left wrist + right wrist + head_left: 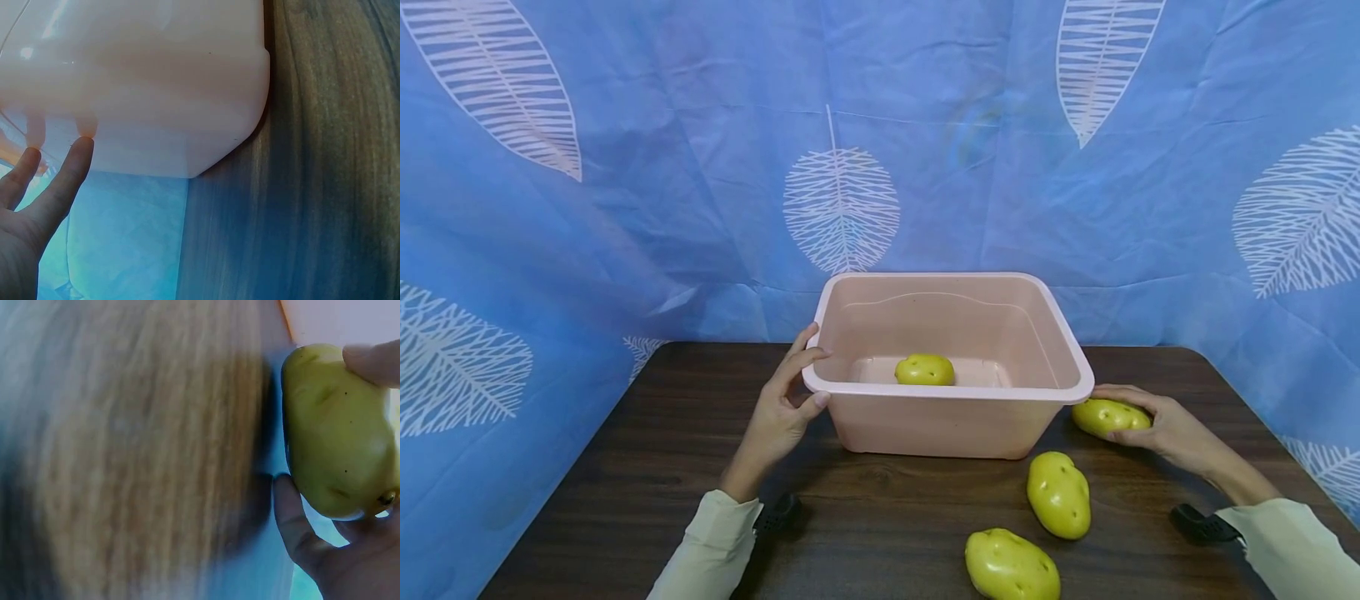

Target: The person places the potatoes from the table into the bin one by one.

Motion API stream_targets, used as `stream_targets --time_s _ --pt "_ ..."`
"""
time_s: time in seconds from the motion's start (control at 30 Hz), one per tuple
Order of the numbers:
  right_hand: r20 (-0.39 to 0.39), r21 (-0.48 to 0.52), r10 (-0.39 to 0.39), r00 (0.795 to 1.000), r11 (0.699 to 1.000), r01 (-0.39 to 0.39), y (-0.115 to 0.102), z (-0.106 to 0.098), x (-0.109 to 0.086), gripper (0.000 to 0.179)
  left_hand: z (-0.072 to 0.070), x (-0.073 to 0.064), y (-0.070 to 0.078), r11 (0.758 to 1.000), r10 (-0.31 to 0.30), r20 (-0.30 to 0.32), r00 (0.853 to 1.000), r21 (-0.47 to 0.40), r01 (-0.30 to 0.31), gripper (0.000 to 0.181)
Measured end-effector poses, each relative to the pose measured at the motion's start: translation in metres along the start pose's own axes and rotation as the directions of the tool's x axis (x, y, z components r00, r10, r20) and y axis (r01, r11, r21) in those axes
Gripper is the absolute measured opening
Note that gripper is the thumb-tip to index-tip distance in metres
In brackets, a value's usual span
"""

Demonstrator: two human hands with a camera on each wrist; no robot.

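Observation:
A pink plastic basin [925, 425] stands upright near the far side of the table, with one yellow-green potato [924, 370] lying inside it. At the basin's left front corner, my left hand [778, 417] touches the rim and wall with spread fingers [69, 172]. My right hand [1172, 433] holds another potato [340, 431] between thumb and fingers, just right of the basin and partly under its rim. Whether that potato still touches the table I cannot tell. Two more potatoes lie on the table in front, one upright-pointing potato [1059, 495] and one nearer potato [1011, 565].
The dark wood-grain table [880, 517] carries everything. Behind it hangs a blue cloth [700, 192] with white leaf prints, close to the basin's back. Cream sleeves and black wrist straps show on both arms. The nearest potato is cut off by the head view's bottom edge.

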State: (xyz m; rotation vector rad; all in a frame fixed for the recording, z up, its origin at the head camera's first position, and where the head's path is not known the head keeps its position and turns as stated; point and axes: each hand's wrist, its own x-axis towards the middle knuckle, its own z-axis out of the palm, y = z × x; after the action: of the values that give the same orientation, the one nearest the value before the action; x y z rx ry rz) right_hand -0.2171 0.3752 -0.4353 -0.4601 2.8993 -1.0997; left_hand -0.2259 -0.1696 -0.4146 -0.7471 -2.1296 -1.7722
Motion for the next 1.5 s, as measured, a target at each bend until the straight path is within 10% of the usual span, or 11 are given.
stream_targets --time_s 0.6,1.5 --pt "-0.063 0.069 -0.124 0.990 0.989 0.128 -0.028 -0.016 -0.010 0.055 0.000 0.000 0.004 1.000 0.001 0.004 1.000 -0.018 -0.001 0.053" --pt "-0.158 0.029 -0.111 0.981 0.993 0.116 -0.095 -0.071 -0.006 0.052 0.000 -0.001 0.001 1.000 0.009 0.007 1.000 -0.012 -0.009 0.054"
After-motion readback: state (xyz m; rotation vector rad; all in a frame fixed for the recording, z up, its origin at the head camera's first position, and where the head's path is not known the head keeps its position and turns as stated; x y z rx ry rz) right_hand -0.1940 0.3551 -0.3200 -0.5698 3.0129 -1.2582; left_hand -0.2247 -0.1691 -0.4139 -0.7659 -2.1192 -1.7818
